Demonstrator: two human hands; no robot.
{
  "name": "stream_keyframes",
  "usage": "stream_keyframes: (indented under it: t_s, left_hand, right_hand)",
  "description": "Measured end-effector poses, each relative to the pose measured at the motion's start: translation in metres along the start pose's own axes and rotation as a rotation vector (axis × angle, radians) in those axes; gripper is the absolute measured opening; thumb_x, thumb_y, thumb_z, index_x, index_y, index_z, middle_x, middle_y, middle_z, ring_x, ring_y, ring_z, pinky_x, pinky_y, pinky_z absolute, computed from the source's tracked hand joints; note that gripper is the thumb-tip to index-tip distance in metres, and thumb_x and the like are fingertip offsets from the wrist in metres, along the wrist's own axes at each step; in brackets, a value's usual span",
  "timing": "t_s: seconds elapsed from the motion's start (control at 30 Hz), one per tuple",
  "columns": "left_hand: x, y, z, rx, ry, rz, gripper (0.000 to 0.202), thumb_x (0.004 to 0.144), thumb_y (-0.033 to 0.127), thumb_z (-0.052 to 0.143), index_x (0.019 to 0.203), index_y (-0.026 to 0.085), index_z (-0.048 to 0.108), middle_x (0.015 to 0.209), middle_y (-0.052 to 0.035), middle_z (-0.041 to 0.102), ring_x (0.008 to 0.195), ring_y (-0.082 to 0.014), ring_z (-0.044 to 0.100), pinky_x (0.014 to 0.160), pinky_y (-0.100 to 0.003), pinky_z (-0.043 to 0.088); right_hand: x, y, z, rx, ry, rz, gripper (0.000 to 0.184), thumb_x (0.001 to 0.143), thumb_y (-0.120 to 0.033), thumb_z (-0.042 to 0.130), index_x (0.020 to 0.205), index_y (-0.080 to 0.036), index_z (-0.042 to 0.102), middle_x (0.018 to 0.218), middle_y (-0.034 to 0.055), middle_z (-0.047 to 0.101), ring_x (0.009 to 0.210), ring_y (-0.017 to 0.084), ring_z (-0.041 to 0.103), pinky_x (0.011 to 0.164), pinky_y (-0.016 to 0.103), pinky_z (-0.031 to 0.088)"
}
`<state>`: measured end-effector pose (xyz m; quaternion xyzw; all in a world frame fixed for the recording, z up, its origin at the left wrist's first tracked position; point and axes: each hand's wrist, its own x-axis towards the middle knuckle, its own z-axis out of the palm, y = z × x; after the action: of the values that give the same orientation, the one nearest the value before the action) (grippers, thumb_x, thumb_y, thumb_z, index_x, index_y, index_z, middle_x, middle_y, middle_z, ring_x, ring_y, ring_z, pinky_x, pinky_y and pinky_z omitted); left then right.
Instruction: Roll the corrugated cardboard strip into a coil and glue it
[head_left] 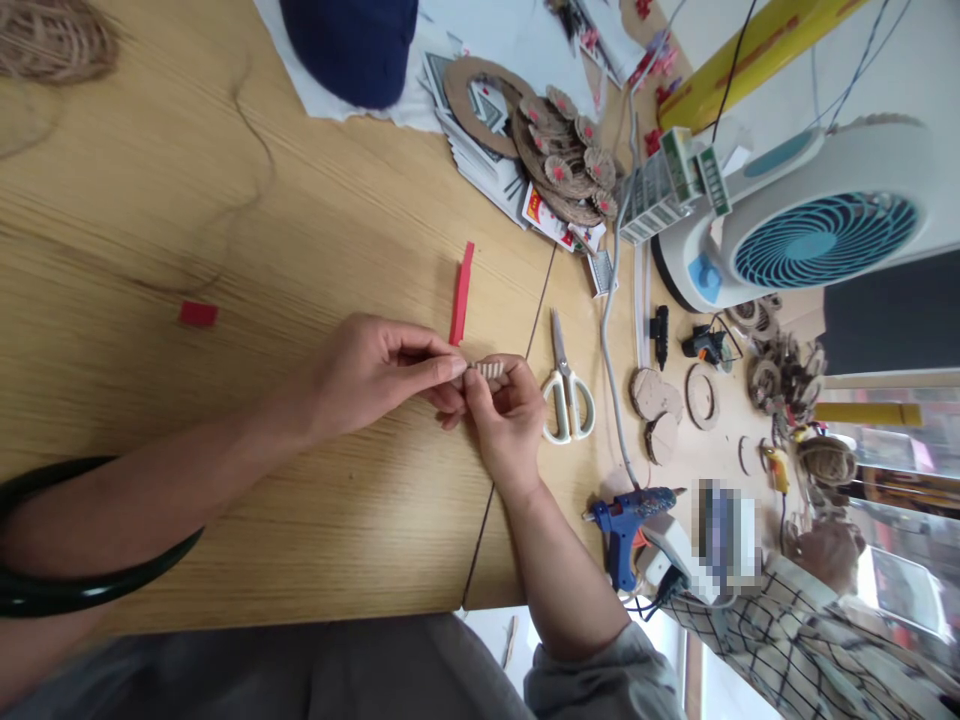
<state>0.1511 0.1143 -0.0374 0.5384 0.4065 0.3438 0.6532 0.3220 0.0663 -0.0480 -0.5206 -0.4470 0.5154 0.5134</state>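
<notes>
A small ridged strip of corrugated cardboard is held between my two hands above the wooden table. My left hand comes from the left, its thumb and fingers pinched on one end of the strip. Wrapped around the other side, my right hand has its thumb pressed against the strip. Fingers cover part of the cardboard. Just beyond the hands lies a red paper strip, and a smaller red piece rests farther left. White-handled scissors lie right of my right hand.
A blue glue gun stands beside a white power strip. Cardboard rings and flower-like pieces sit on stacked papers. Also here are a fan, a grey cable, a dark blue cap and twine. Another person's checked sleeve appears right.
</notes>
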Motion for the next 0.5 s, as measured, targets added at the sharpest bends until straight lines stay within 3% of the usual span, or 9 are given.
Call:
stream_keyframes:
  t_s: [0.23, 0.5]
  left_hand:
    - [0.0003, -0.0005, -0.0014, 0.124, 0.071, 0.070, 0.022, 0.093, 0.042, 0.071, 0.089, 0.024, 0.083, 0.075, -0.0008, 0.083, 0.071, -0.0214, 0.083, 0.067, -0.026, 0.065]
    - [-0.0024, -0.0059, 0.0005, 0.193, 0.193, 0.190, 0.024, 0.097, 0.045, 0.071, 0.102, 0.026, 0.087, 0.104, -0.0040, 0.088, 0.089, -0.0217, 0.083, 0.080, -0.030, 0.066]
  right_hand:
    - [0.0008, -0.0011, -0.0004, 0.065, -0.025, -0.003, 0.036, 0.094, -0.055, 0.079, 0.091, -0.023, 0.062, 0.073, -0.0071, 0.072, 0.047, 0.007, 0.066, 0.051, 0.021, 0.063]
    - [0.0010, -0.0045, 0.0014, 0.041, -0.039, 0.041, 0.032, 0.091, -0.052, 0.082, 0.093, -0.023, 0.069, 0.061, -0.0091, 0.066, 0.047, 0.008, 0.062, 0.052, 0.022, 0.062]
